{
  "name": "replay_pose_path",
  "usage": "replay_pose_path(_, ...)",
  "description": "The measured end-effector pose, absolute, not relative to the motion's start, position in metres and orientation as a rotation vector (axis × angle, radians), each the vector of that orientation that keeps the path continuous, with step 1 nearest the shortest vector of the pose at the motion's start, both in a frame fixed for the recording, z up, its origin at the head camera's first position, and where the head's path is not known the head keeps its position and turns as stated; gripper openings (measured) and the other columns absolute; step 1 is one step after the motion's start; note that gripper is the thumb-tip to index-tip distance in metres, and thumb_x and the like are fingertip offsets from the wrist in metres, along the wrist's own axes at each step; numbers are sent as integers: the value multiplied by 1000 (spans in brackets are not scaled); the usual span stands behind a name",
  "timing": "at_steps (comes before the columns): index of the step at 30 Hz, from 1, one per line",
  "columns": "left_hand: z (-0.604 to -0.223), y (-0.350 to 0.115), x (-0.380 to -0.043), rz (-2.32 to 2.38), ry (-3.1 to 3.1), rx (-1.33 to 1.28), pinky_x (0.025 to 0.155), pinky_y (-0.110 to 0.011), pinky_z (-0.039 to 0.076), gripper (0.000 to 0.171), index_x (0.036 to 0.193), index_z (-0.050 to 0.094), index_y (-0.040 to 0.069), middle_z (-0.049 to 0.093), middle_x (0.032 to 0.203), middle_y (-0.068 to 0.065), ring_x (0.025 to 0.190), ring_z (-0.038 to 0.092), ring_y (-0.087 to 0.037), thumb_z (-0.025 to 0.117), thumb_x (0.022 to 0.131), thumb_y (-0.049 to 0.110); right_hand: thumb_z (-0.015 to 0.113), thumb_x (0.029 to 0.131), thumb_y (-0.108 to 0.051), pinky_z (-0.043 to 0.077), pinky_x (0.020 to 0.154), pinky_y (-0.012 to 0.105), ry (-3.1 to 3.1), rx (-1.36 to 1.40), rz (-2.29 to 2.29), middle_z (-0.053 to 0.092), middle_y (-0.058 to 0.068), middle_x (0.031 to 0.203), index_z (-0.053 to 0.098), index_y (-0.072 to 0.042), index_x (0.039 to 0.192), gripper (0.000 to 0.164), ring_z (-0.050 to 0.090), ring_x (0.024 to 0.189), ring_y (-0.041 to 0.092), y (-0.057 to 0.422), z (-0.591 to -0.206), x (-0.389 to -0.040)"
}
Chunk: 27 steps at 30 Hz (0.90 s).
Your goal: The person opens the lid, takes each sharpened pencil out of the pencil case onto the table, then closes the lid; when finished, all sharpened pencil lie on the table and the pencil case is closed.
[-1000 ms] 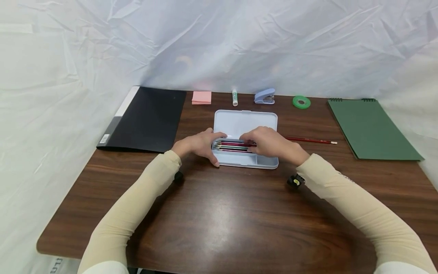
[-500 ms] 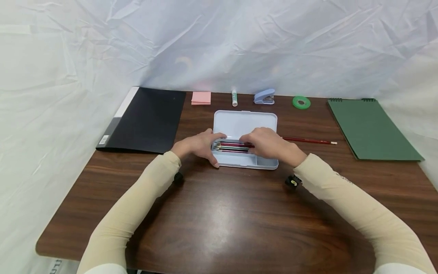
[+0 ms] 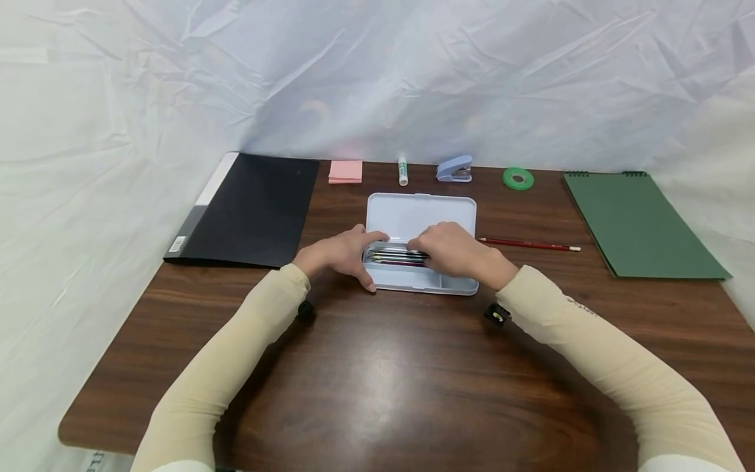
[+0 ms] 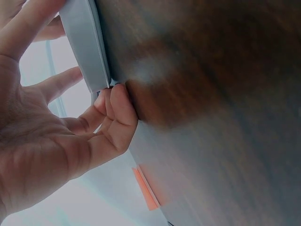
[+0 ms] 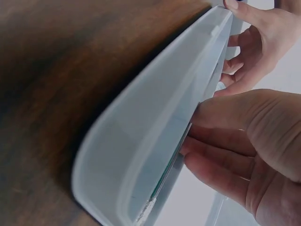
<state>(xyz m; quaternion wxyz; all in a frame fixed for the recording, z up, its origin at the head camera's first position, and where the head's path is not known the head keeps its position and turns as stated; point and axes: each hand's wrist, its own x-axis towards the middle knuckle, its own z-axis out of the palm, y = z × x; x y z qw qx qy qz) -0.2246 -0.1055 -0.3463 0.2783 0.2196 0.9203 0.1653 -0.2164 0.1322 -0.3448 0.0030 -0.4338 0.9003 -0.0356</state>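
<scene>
A pale blue-white pencil case (image 3: 401, 282) lies open on the table in the head view, its lid hinged back. Several pencils (image 3: 401, 261) lie lengthwise in its tray, points to the left. My left hand (image 3: 345, 252) grips the case's left end, thumb at the front edge; the left wrist view shows the fingers (image 4: 123, 108) curled at its edge. My right hand (image 3: 457, 250) reaches into the tray. There, the right wrist view shows the thumb and fingers pinching a dark green pencil (image 5: 162, 179) near its silver end. My right hand covers the pencils' right ends in the head view.
A red pencil (image 3: 531, 244) lies right of the case. Behind stand or lie pink sticky notes (image 3: 345, 172), a glue stick (image 3: 403, 172), a stapler (image 3: 454, 170) and green tape (image 3: 518, 178). A black folder (image 3: 250, 210) is left, a green spiral notebook (image 3: 645, 223) right.
My right hand has shifted slightly left along the pencils, and the tip of the loose red pencil now shows. Less red shows among the pencils in the tray. My left hand keeps its grip.
</scene>
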Motion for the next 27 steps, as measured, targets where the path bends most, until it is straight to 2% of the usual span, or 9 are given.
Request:
replay_pose_path(10, -349, -106, -225, 428, 2473, 604, 93, -40, 43, 104, 156, 31, 28, 40, 129, -13, 112, 47, -27, 90, 71, 39, 75, 85, -5, 54, 73, 45, 2794, -1316, -59, 77, 7, 97, 74, -10, 114, 30, 69, 79, 24, 130, -344, -217)
replay_pose_path(14, -348, -105, -225, 425, 2472, 608, 93, -40, 43, 103, 156, 31, 28, 41, 129, -13, 112, 47, -27, 89, 72, 40, 76, 84, -5, 54, 72, 44, 2819, -1307, -44, 77, 9, 95, 74, -10, 117, 33, 69, 76, 24, 129, -344, -216)
replay_pose_path(19, -347, -106, -225, 406, 2484, 600, 94, -40, 43, 104, 156, 30, 28, 41, 129, -12, 113, 47, -27, 89, 71, 41, 74, 86, -4, 54, 68, 42, 2833, -1326, -31, 77, 8, 92, 75, -11, 113, 28, 67, 73, 23, 128, -346, -214)
replay_pose_path(27, -346, -106, -224, 427, 2475, 597, 93, -40, 43, 103, 156, 30, 29, 40, 129, -12, 112, 48, -27, 89, 72, 40, 71, 87, 0, 55, 82, 44, 2729, -1284, -173, 76, 9, 109, 74, -9, 118, 32, 72, 92, 24, 128, -343, -221)
